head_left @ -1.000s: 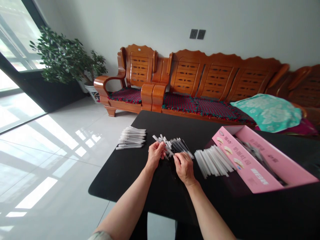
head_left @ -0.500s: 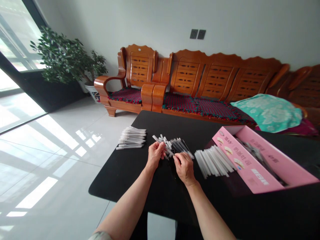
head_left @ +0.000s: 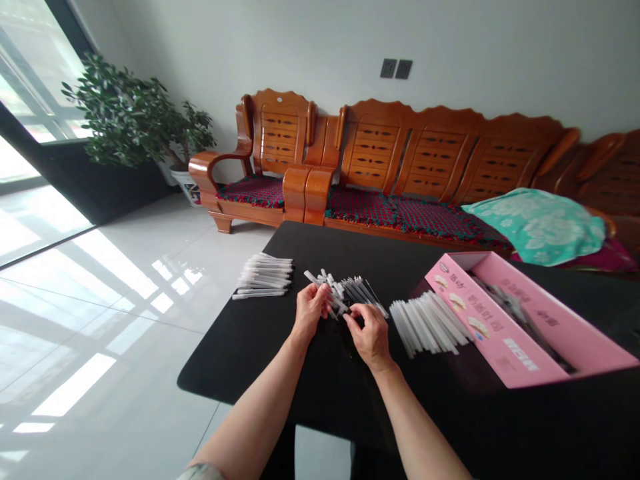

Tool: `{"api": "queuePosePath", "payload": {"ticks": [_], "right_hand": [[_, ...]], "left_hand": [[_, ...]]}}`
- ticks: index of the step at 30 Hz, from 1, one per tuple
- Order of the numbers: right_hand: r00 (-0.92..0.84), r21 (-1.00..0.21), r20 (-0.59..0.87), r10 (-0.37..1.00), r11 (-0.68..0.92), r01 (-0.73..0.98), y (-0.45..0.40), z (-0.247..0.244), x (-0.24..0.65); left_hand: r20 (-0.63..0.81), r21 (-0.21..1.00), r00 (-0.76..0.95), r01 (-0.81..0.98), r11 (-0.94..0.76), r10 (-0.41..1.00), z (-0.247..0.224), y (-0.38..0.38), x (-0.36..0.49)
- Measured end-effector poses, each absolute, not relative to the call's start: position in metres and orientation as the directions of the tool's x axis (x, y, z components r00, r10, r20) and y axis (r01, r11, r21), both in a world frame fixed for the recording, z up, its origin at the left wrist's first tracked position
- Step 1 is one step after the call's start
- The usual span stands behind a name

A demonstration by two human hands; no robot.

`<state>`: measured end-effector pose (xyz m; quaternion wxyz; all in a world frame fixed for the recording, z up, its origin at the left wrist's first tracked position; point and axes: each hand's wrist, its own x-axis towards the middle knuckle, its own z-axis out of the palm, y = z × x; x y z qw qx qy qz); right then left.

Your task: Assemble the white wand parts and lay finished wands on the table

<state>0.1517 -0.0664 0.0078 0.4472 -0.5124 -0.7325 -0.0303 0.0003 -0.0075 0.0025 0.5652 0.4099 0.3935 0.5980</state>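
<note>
- Far left on the black table (head_left: 240,360): stacked white pens (head_left: 265,275).
- Left hand (head_left: 311,309): fingers pinching a slim white pen (head_left: 311,276).
- Just beyond: small white pieces (head_left: 331,280), then dark refills (head_left: 361,291).
- Right hand (head_left: 369,333): thumb and forefinger curled near the pen; grip unclear.
- Right: white tubes (head_left: 426,323), pink box (head_left: 493,327).

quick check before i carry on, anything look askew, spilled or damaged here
The small white pieces mid-table lie jumbled, unlike the neater row of pale tubes to their right. No spill or damage shows.
</note>
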Motion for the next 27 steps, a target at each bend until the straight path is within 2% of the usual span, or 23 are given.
{"api": "queuePosePath", "payload": {"ticks": [4,9,14,18,23,27], "right_hand": [[-0.114,-0.378,0.691,0.713,0.492,0.784,-0.0657,0.0059,0.1519],[-0.059,-0.43,0.684,0.727,0.467,0.772,-0.0658,0.0053,0.1521],[-0.119,-0.387,0.683,0.721,0.495,0.778,-0.0655,0.0048,0.1522],[-0.062,-0.418,0.683,0.728,0.46,0.784,-0.066,0.0057,0.1518],[-0.114,-0.362,0.686,0.718,0.473,0.803,-0.0664,0.0069,0.1512],[-0.066,-0.4,0.685,0.726,0.45,0.799,-0.0664,0.0063,0.1512]], "left_hand": [[0.046,0.932,-0.032,-0.359,-0.055,0.998,0.0027,-0.0076,0.0001],[0.052,0.93,-0.028,-0.362,-0.059,0.998,0.0016,-0.0073,0.0003],[0.059,0.929,-0.026,-0.364,-0.064,0.998,0.0005,-0.0071,0.0001],[0.057,0.932,-0.034,-0.356,-0.065,0.998,0.0012,-0.0071,-0.0002],[0.053,0.933,-0.035,-0.355,-0.062,0.998,0.0019,-0.0073,0.0001],[0.058,0.936,-0.029,-0.346,-0.064,0.998,0.0018,-0.0079,0.0004]]}}
